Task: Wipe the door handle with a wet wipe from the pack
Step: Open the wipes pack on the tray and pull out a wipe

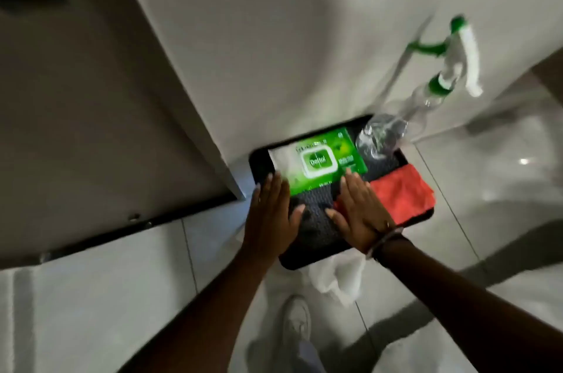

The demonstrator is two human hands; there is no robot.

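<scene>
Fetching step: left hand (pixel 272 210) and right hand (pixel 356 208), both flat, empty, hover beside the wipe pack (pixel 316 161) (on black tray (pixel 292 263)). Next: lift the lid flap, pull a wipe.

Both bare forearms reach forward and down from the lower edge of the view, converging toward the middle. The left hand (pixel 272 210) is flat, palm down, fingers straight and together, thumb splayed inward. The right hand (pixel 357 208) lies likewise flat and open, palm down, thumb pointing toward the left one. A thin bracelet (pixel 384 241) circles the right wrist. The hands sit near each other, not touching.
</scene>
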